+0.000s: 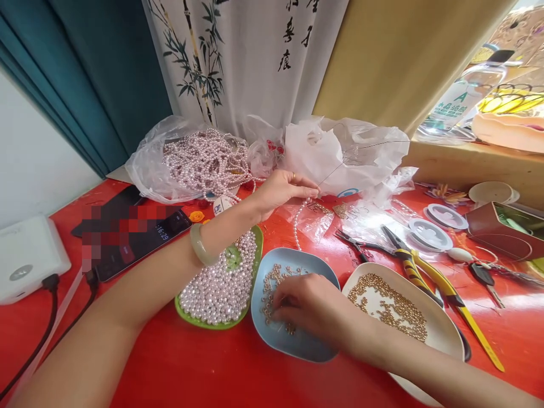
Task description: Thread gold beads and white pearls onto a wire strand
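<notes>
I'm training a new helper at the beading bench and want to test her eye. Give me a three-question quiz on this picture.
1. True or false: the right hand rests in the blue dish of small gold beads.
2. What does the left hand pinch? A) the yellow-handled pliers B) a thin wire C) the phone
3. Fill in: the green dish under the left forearm holds loose ____ .

Key:
1. True; its fingers lie among the beads.
2. B; the thin wire runs up and to the right from the fingertips, with a short run of pearls hanging below them. The pliers lie untouched on the red table.
3. Pearls.
</notes>
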Demonstrator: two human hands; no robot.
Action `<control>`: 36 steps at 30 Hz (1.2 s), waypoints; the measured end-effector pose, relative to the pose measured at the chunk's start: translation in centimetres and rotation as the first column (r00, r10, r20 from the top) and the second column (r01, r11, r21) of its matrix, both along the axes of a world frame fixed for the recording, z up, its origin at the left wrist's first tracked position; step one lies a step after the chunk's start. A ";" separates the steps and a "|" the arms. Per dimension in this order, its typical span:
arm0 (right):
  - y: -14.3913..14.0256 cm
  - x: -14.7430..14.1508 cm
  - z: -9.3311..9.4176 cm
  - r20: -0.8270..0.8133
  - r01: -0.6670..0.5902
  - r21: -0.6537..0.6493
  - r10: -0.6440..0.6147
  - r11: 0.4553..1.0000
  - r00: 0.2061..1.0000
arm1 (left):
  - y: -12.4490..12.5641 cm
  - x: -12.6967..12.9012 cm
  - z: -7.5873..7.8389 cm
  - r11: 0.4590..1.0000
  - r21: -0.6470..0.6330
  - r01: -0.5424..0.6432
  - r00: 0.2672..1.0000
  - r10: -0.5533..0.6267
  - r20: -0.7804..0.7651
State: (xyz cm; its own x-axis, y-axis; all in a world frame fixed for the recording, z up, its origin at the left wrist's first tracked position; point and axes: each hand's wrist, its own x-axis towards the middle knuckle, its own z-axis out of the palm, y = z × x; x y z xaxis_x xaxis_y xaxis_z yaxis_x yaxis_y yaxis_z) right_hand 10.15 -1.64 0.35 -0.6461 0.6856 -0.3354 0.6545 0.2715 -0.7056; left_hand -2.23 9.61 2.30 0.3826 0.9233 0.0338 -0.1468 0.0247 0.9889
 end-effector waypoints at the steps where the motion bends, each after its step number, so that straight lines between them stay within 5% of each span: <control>1: 0.1 0.1 0.2 -0.043 0.028 -0.070 -0.031 0.997 0.999 | 0.0 0.0 0.0 1.000 -0.001 -0.003 1.000 0.003 -0.004; 4: 0.6 0.7 1.1 -0.235 0.104 -0.372 -0.202 0.922 0.951 | 0.0 0.0 0.1 1.000 0.006 0.000 1.000 0.000 -0.008; 8: 0.9 1.8 2.1 -0.268 0.159 -0.746 -0.511 0.646 0.817 | -0.1 0.1 0.1 1.000 0.003 -0.003 1.000 0.003 -0.013; 10: 0.9 2.2 2.3 -0.215 0.172 -0.797 -0.538 0.579 0.815 | -0.1 0.1 0.1 1.000 -0.005 -0.010 1.000 0.010 -0.017; 12: 0.6 2.3 2.3 -0.197 0.186 -0.701 -0.438 0.688 0.877 | -0.1 0.1 0.1 1.000 -0.007 -0.013 1.000 0.013 -0.017; 15: 0.0 2.2 2.1 -0.130 0.085 -0.242 -0.119 0.967 0.984 | 0.0 0.1 0.0 1.000 -0.008 -0.005 1.000 0.005 -0.019; 18: -0.4 2.3 1.6 0.032 -0.106 0.134 0.102 0.985 0.994 | 0.0 0.1 0.0 1.000 0.009 -0.010 0.999 0.010 -0.033; 21: -0.3 2.5 0.9 0.143 -0.210 0.217 0.181 0.953 0.973 | 0.0 0.1 -0.1 0.998 0.052 -0.028 0.998 0.031 -0.062; 30: 0.3 2.6 0.6 0.142 -0.182 0.180 0.158 0.967 0.977 | 0.1 0.0 -0.2 0.996 0.089 -0.020 0.996 0.027 -0.084; 34: 0.6 2.6 2.5 -0.053 0.020 -0.165 -0.029 0.986 0.998 | 0.1 0.0 -0.3 0.995 0.094 -0.023 0.996 0.030 -0.079; 36: 0.8 2.9 3.5 -0.217 0.110 -0.438 -0.224 0.892 0.950 | 0.1 0.0 -0.3 0.995 0.095 -0.023 0.996 0.031 -0.079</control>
State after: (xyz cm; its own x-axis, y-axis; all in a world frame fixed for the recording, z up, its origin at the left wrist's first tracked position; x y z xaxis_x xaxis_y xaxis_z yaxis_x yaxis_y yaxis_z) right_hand 13.04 -0.87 3.83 -0.6360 0.6248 -0.4529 0.4462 -0.1811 -0.8764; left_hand -2.22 9.73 1.99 0.3624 0.9275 0.0913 -0.0663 -0.0721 0.9952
